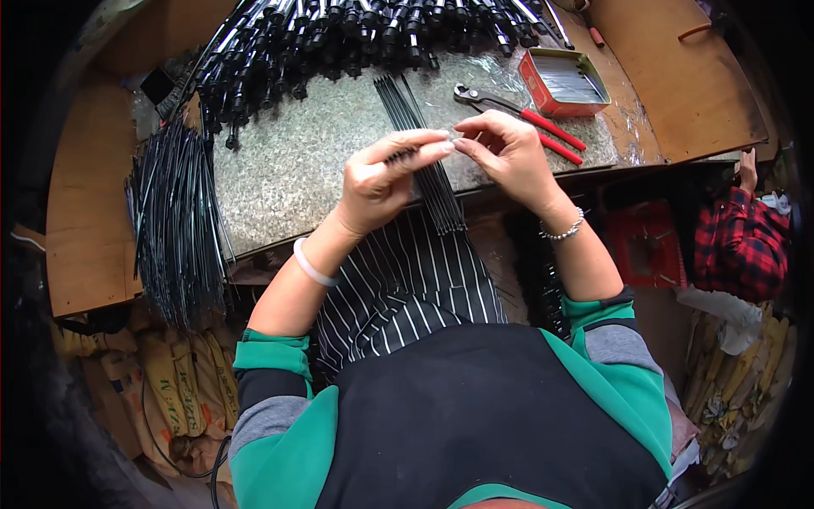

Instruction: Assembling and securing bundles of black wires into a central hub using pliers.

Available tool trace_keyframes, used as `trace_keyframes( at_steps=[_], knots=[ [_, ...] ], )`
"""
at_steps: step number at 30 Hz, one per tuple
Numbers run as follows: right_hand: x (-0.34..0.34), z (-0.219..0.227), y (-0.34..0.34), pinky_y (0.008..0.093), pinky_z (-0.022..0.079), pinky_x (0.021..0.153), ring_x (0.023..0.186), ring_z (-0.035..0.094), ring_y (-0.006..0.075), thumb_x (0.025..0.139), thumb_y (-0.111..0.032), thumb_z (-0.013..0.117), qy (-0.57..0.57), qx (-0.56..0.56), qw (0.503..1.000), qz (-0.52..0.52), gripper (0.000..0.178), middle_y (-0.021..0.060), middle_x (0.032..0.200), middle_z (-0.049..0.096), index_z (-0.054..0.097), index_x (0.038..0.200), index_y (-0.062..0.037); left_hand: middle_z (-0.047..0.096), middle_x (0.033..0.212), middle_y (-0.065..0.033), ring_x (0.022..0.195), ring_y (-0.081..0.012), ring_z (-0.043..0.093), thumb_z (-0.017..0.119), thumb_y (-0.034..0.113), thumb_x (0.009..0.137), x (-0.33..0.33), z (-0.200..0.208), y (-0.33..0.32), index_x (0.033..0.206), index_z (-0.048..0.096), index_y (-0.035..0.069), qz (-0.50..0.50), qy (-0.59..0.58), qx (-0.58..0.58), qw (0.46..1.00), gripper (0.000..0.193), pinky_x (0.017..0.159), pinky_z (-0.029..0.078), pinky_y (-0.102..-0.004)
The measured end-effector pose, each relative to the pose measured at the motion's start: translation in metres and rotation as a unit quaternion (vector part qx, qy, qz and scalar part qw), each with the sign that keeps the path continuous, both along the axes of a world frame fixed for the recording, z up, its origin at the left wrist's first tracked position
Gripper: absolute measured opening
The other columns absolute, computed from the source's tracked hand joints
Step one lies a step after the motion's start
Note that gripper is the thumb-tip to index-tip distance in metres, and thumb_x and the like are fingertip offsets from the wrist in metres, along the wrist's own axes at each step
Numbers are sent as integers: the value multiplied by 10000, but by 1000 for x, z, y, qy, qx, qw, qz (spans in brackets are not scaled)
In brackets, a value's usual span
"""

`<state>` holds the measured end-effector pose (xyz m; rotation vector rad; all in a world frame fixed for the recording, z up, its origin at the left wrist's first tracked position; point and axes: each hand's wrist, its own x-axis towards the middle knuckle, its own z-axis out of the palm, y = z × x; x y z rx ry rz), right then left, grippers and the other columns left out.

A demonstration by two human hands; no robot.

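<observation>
Fingertip work seems in hand: above black rods (439, 197), a blurred dark piece (400, 156) is held by the left hand (377, 182); the right hand (511, 165) is narrowly curled, its hold unclear. Steady alignment seems called for.

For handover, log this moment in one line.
left hand: holds dark thing; right hand: near left, grasp unclear; pliers: on table; rods: overhanging it

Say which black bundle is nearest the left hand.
The thin middle bundle beneath the left hand; the thick left bundle and silvery-black top pile lie farther off.
</observation>
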<state>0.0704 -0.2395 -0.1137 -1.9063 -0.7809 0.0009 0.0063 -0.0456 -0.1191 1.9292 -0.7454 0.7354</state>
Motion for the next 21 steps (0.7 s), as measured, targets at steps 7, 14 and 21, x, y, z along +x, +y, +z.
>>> trace_keyframes(
  at_steps=[7, 14, 21],
  knots=[
    [-26, 2, -10, 235, 458, 562, 587, 562, 117, 768, -155, 715, 91, -82, 991, 49, 193, 57, 657, 615, 655, 872, -4, 647, 1016, -162, 928, -244, 642, 505, -140, 793, 9, -3, -1, 960, 665, 16, 29, 1, -28, 999, 279, 811, 510, -303],
    [42, 18, -47, 260, 482, 617, 674, 596, 159, 776, -121, 687, -286, -100, 935, -185, 133, 74, 795, 652, 679, 872, -29, 632, 1069, -151, 955, -251, 637, 476, -178, 736, 3, 1, -5, 986, 672, 31, 17, 4, 19, 1000, 380, 845, 505, -308],
    [134, 27, -85, 328, 453, 795, 896, 559, 223, 768, -177, 667, -177, -335, 916, -128, 149, 59, 891, 637, 692, 867, -68, 623, 1095, -160, 990, -266, 628, 444, -198, 650, 4, -2, -14, 1013, 677, 46, 1, -28, 37, 999, 496, 856, 506, -320]
  ],
)
